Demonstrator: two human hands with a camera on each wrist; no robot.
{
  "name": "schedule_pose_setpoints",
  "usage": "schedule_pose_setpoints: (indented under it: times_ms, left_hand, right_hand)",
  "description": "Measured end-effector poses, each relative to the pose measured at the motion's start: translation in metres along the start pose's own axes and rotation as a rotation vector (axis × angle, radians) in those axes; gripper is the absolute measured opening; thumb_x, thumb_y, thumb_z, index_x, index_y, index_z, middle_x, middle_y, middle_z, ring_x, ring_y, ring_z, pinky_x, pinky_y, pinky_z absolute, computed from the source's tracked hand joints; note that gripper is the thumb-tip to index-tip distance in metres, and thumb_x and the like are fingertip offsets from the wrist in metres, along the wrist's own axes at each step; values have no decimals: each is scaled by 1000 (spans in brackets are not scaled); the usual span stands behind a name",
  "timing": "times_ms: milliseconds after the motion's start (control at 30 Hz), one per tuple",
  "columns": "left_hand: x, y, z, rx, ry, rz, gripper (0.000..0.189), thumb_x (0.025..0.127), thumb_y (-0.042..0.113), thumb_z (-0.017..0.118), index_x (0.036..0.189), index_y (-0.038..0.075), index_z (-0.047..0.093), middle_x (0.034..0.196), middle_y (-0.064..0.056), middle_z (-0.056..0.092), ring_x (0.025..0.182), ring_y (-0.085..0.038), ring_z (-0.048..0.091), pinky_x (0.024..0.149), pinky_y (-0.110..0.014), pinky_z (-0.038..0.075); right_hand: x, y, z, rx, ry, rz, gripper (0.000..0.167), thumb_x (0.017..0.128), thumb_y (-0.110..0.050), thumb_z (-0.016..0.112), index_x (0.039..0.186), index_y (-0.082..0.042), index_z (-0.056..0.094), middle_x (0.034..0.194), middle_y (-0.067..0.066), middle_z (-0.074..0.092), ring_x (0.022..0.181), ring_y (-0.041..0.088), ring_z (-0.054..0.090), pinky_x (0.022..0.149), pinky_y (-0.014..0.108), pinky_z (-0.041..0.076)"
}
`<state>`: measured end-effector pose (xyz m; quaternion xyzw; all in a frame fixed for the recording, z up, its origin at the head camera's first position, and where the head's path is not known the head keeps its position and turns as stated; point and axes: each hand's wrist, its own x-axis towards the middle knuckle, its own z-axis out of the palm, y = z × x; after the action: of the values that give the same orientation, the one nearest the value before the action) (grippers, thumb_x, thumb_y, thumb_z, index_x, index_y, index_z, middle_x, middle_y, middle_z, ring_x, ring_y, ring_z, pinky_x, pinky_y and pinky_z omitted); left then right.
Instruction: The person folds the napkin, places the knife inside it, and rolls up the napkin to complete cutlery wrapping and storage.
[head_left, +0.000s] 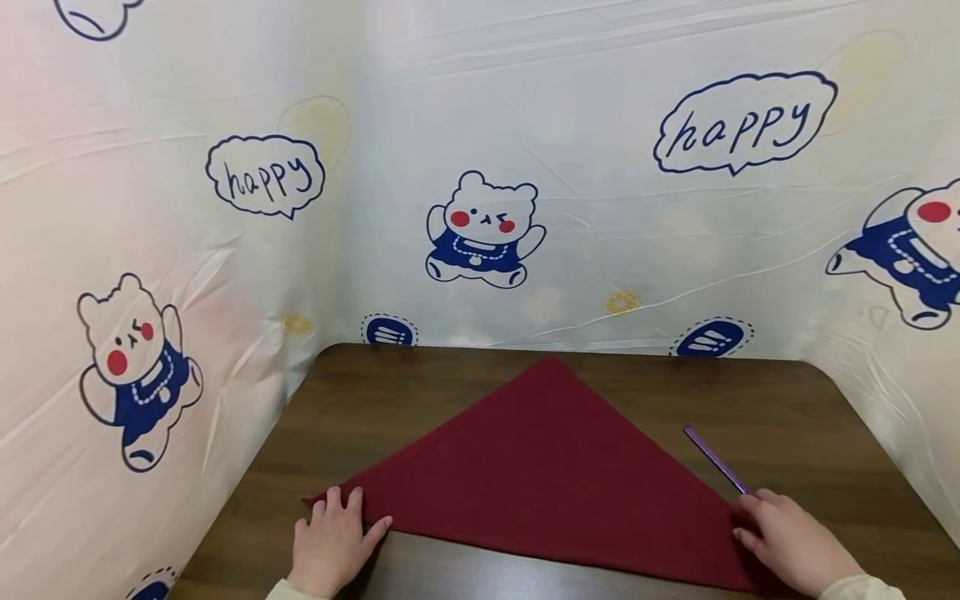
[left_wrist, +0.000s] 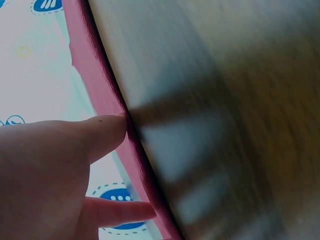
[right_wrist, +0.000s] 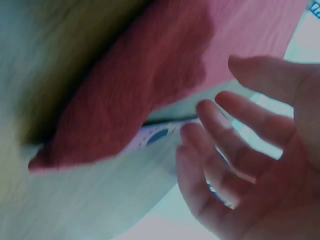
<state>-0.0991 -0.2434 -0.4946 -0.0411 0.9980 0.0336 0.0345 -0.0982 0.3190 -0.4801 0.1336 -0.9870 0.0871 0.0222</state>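
Observation:
A dark red cloth lies in a triangle on the brown wooden table, its peak toward the back wall. At its left corner my left hand rests with the fingers spread. The left wrist view shows the thumb straight against the cloth's front edge. My right hand is beside the right corner. Its fingers are loosely bent with nothing between them, close to the cloth. A thin purple strip lies by that hand; its near end is hidden.
Behind and on both sides hang white sheets printed with cartoon bears and "happy" bubbles. Bare wood shows on the table along the left and right sides of the cloth. The strip lies outside the cloth's right edge.

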Motion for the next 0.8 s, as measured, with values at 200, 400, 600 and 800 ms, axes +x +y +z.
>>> schedule_pose_setpoints:
  times_ms: [200, 400, 600, 800]
  left_hand:
    - [-3, -4, -5, -12, 17, 1, 62, 84, 56, 64, 101, -3, 59, 99, -19, 52, 86, -35, 55, 61, -54, 47]
    - [-4, -4, -7, -8, 31, 10, 62, 84, 55, 64, 99, -5, 59, 98, -20, 53, 86, -35, 56, 61, -54, 48]
    - [-4, -4, -6, -4, 45, 16, 62, 84, 54, 65, 101, -6, 60, 98, -19, 53, 85, -35, 56, 60, -53, 48]
    - [-5, -3, -7, -9, 47, 10, 63, 84, 53, 65, 103, -7, 59, 98, -20, 53, 86, -35, 56, 60, -54, 48]
  right_hand:
    - [1, 17, -6, 10, 46, 107, 20, 75, -14, 77, 76, -14, 57, 69, -2, 49, 64, 14, 48, 56, 34, 42]
    - [-2, 30, -1, 43, -33, 168, 19, 76, -17, 77, 79, -12, 59, 74, 2, 55, 66, 19, 55, 58, 40, 45]
    - [-2, 36, 4, 61, -79, 177, 16, 78, -18, 76, 84, -10, 63, 79, 1, 59, 71, 18, 57, 61, 41, 47]
    - [0, 38, 4, 71, -60, 182, 13, 79, -14, 73, 81, -11, 61, 76, 1, 58, 69, 17, 55, 58, 41, 45]
